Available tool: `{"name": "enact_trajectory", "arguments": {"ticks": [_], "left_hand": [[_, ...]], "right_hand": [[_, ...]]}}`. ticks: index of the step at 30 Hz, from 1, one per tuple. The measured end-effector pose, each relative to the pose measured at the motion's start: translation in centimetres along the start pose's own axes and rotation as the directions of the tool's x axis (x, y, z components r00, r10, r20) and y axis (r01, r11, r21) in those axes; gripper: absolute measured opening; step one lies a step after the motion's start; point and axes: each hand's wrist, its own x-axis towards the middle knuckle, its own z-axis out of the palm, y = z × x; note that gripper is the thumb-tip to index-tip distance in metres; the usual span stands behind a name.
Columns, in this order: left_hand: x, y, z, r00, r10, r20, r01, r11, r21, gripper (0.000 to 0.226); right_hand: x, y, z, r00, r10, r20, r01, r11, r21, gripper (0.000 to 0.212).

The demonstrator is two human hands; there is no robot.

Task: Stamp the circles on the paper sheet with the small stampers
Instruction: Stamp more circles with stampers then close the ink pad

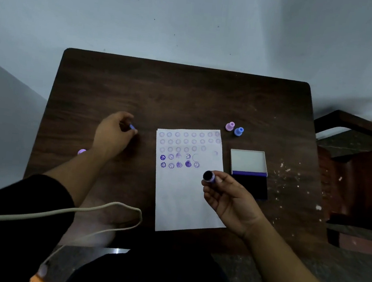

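Seemingly light and rigid, the purple stamper (209, 176) sits pinched by its barrel in the right hand (227, 197); left hand (114, 132) pinches a blue stamper (132, 127)

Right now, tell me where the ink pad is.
The ink pad lies open on the table, right of the paper sheet, beyond the right hand.

Loads of bare surface (186, 90) along the far edge and between the left hand (114, 133) and the paper sheet (186, 187), but the right side's cramped, with the open ink pad (250, 171) just beside the sheet and two stampers (234, 129) near its far corner.
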Motion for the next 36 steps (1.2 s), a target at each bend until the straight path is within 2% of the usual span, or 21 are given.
{"name": "enact_trajectory", "arguments": {"ticks": [3, 8, 14, 18, 27, 32, 34, 36], "left_hand": [[1.0, -0.9, -0.5, 0.998, 0.033, 0.044, -0.039, 0.989, 0.144, 0.040], [1.5, -1.1, -0.7, 0.993, 0.068, 0.093, -0.090, 0.963, 0.256, 0.040], [1.0, -1.6, -1.7, 0.993, 0.069, 0.097, -0.102, 0.918, 0.382, 0.025], [0.8, -2.1, -2.3, 0.997, 0.057, 0.044, -0.070, 0.915, 0.397, 0.026], [1.6, -3.1, -2.3, 0.995, 0.029, 0.094, -0.074, 0.849, 0.523, 0.032], [1.0, -2.3, -2.3, 0.996, 0.016, 0.089, -0.063, 0.833, 0.549, 0.047], [-0.1, -1.0, -1.8, 0.996, 0.071, 0.045, -0.084, 0.845, 0.527, 0.049], [-2.1, 0.8, -0.8, 0.981, 0.191, 0.032, -0.184, 0.864, 0.468, 0.043]], "right_hand": [[-0.1, -0.1, -0.6, 1.000, -0.003, -0.005, 0.003, 1.000, 0.018, 0.032], [-0.4, -0.1, -0.9, 1.000, -0.004, 0.003, 0.004, 1.000, 0.025, 0.031], [-0.9, 0.0, -0.5, 1.000, -0.013, -0.006, 0.013, 0.999, 0.036, 0.024], [-1.2, 0.0, -0.1, 1.000, -0.016, -0.021, 0.016, 1.000, 0.024, 0.021], [-1.6, 0.2, 0.7, 0.999, -0.022, 0.033, 0.021, 0.999, 0.031, 0.026], [-2.2, -0.1, 1.0, 0.998, -0.020, 0.057, 0.018, 0.999, 0.038, 0.026], [-2.5, -0.2, 1.4, 0.995, -0.015, 0.099, 0.011, 0.999, 0.046, 0.026], [-2.9, -0.2, 1.9, 0.988, -0.007, 0.154, -0.002, 0.999, 0.053, 0.026]]}}
